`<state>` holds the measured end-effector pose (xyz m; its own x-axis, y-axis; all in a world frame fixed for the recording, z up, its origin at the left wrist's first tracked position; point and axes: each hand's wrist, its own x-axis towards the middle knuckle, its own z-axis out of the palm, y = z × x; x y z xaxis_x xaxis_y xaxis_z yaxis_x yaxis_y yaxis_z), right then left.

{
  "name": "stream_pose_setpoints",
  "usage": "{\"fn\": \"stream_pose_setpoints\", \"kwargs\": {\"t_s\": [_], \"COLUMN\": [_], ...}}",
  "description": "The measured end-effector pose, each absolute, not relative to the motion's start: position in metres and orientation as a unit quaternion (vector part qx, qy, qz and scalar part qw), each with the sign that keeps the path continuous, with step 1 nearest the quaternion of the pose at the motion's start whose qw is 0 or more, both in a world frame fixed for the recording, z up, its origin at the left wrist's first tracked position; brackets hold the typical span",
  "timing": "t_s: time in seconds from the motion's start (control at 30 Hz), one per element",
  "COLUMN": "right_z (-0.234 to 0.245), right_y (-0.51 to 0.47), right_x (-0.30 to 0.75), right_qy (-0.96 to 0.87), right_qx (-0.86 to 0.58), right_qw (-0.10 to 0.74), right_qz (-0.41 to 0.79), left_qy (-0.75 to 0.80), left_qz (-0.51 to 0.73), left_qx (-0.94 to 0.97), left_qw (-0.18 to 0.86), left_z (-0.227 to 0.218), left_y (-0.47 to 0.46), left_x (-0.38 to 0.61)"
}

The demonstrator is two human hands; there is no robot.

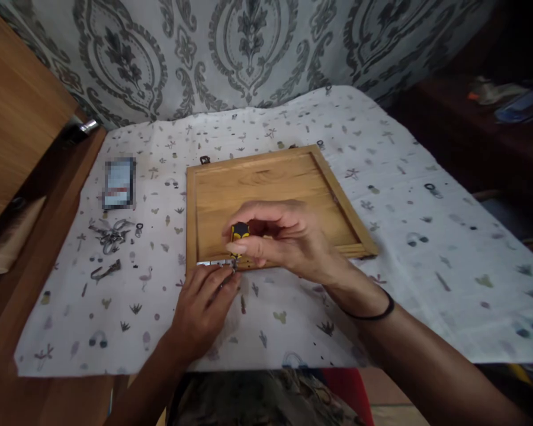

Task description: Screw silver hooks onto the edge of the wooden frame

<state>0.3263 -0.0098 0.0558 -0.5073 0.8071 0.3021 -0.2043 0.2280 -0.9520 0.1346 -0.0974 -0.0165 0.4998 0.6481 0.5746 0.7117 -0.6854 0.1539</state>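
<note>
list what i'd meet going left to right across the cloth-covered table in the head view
Pixelated phone with loose metal pieces on its near side → left hand → right hand gripping a yellow-and-black screwdriver → black wristband.

Patterned grey wall [251, 53], wooden furniture [22, 100], perhaps a shadowed shelf [459, 115]

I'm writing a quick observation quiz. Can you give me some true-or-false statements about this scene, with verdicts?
1. The right hand holds a black-and-yellow tool. True.
2. The wooden panel lies on a patterned cloth. True.
3. The left hand is at the panel's far edge. False: it is at the near edge.
4. The loose metal pieces lie to the right of the panel. False: they lie to its left.
5. A dark band circles the right wrist. True.
</note>
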Motion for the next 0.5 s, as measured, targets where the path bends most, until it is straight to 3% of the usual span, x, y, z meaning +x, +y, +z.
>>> {"fn": "stream_pose_setpoints", "kwargs": {"t_s": [0.1,0.33,0.5], "right_z": [0.0523,0.0564,0.0534], "right_y": [-0.0131,-0.0149,-0.0153], "right_x": [0.3199,0.3261,0.3281], "right_qy": [-0.647,-0.694,-0.679], "right_qx": [-0.257,-0.204,-0.249], "right_qw": [0.482,0.408,0.439], "right_qz": [0.532,0.558,0.532], "left_qy": [-0.392,-0.392,-0.39], "left_qz": [-0.306,-0.322,-0.317], "left_qx": [-0.865,-0.859,-0.862], "left_qw": [0.06,0.071,0.071], "left_z": [-0.0157,-0.0137,-0.015], "left_y": [-0.0979,-0.0965,-0.0963], "left_x": [0.1351,0.1372,0.1351]}}
